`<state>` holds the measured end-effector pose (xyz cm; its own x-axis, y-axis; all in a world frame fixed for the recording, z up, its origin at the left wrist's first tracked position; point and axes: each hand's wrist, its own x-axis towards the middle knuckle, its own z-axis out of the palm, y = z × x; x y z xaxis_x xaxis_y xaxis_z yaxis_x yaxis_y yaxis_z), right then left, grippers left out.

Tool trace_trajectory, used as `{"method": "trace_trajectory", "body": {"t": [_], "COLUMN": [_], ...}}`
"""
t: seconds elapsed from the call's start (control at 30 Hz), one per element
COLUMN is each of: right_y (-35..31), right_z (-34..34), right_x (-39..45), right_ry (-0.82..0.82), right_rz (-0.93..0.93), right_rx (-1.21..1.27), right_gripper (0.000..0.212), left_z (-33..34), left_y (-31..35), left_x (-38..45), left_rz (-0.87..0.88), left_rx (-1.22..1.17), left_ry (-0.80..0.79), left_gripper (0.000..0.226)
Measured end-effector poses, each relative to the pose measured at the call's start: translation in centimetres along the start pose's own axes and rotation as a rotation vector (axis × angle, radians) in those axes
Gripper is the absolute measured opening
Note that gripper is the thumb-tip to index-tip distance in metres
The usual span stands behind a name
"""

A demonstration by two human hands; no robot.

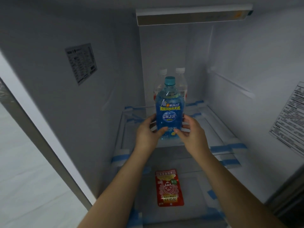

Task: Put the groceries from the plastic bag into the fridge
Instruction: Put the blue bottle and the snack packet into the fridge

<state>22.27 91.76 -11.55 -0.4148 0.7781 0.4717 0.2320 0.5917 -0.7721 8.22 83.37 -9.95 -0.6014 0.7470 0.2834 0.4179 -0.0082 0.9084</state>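
Observation:
A blue drink bottle (169, 109) with a teal cap stands upright at the front of a glass fridge shelf (212, 127). My left hand (148, 132) grips its lower left side and my right hand (190, 130) grips its lower right side, thumbs across the label. Behind it two clear bottles with white caps (180, 79) stand at the back of the same shelf. A red snack packet (169, 188) lies flat on the shelf below. The plastic bag is not in view.
The fridge's grey left wall (98, 79) carries a label sticker (80, 63), and the right wall bears another sticker (289, 119). Blue tape (228, 148) holds the shelf edges. A shelf front (192, 15) runs overhead. The fridge's frame edge (37, 134) slants at left.

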Motion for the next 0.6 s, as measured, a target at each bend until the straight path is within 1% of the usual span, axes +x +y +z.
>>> {"method": "trace_trajectory", "body": {"t": [0.07, 0.17, 0.23, 0.3, 0.37, 0.4, 0.47, 0.5, 0.6], "right_y": [-0.7, -2.0, -2.6, -3.3, -3.7, -3.8, -4.0, -4.0, -4.2], "right_z": [-0.5, -1.5, -2.2, -2.7, -3.3, -3.6, -4.1, -4.3, -4.7], "right_x": [0.1, -0.2, -0.7, -1.4, -2.3, -2.8, -3.9, -4.4, -6.3], "right_ry": [-0.034, -0.148, -0.187, -0.200, -0.213, -0.217, -0.211, -0.206, -0.182], "right_rz": [0.013, 0.043, 0.082, 0.097, 0.095, 0.086, 0.057, 0.051, 0.051], "right_rx": [-0.078, -0.204, -0.267, -0.314, -0.347, -0.367, -0.405, -0.421, -0.514], "right_gripper": [0.054, 0.055, 0.054, 0.055, 0.055, 0.054, 0.051, 0.049, 0.048], "left_z": [-0.3, -1.3, -1.8, -2.4, -2.9, -3.1, -3.1, -3.1, -2.7], "left_y": [0.1, 0.5, 1.0, 1.7, 2.0, 2.2, 2.4, 2.6, 2.6], "left_x": [0.3, 0.9, 0.4, -0.7, -2.1, -2.8, -4.3, -5.0, -6.8], "left_rz": [-0.016, -0.037, -0.012, 0.071, 0.228, 0.331, 0.501, 0.539, 0.550], "left_rx": [0.032, 0.148, 0.213, 0.248, 0.326, 0.424, 0.614, 0.664, 0.735], "left_ry": [-0.014, -0.017, 0.003, 0.034, 0.081, 0.107, 0.128, 0.116, 0.026], "left_gripper": [0.060, 0.066, 0.067, 0.061, 0.050, 0.044, 0.041, 0.042, 0.043]}}
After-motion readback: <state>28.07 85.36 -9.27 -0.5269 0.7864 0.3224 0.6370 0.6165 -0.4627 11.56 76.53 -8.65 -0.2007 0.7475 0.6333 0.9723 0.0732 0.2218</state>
